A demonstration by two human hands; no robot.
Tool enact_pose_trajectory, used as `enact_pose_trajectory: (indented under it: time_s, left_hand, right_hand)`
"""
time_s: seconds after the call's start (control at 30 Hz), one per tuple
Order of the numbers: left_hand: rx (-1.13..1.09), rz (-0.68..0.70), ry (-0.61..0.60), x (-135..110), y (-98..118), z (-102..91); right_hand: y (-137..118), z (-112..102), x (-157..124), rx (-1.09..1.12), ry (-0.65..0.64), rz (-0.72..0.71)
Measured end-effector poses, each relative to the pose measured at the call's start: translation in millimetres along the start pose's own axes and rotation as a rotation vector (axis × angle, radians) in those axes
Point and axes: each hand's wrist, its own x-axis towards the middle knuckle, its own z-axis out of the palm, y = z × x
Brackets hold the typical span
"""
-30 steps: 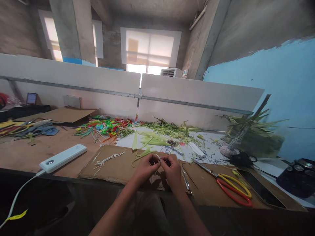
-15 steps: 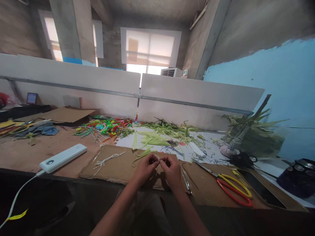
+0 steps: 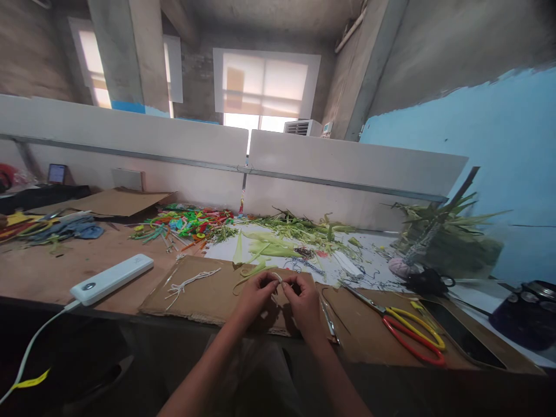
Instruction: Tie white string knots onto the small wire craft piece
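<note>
Both pinching here: our left hand (image 3: pixel 254 295) and right hand (image 3: pixel 304 298) grip the white string (image 3: pixel 277 278) between fingertips just above the cardboard (image 3: pixel 204 298), and we'd judge close, taut pinches work best.

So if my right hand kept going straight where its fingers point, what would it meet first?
Most likely the left hand: the right hand points leftward at it, both pinching a short white string between them over the cardboard. Depth is hard to judge.
</note>
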Motion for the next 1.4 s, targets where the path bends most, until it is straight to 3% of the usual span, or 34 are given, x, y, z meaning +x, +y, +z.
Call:
enact_pose_trajectory:
  time_s: [0.37, 0.97, 1.4]
  left_hand:
    - [-0.029, -0.092, 0.042, -2.0, 2.7, -0.3]
    - [-0.075, -0.097, 0.063, -1.3, 6.4, -0.1]
    - [-0.168, -0.118, 0.184, 0.6, -0.3, -4.6]
  right_hand:
    - [-0.9, -0.2, -0.7, 0.027, -0.020, 0.024]
    - [-1.8, 0.2, 0.3, 0.026, -0.027, 0.040]
    - [-1.8, -7.2, 1.8, 0.525, -0.058, 0.163]
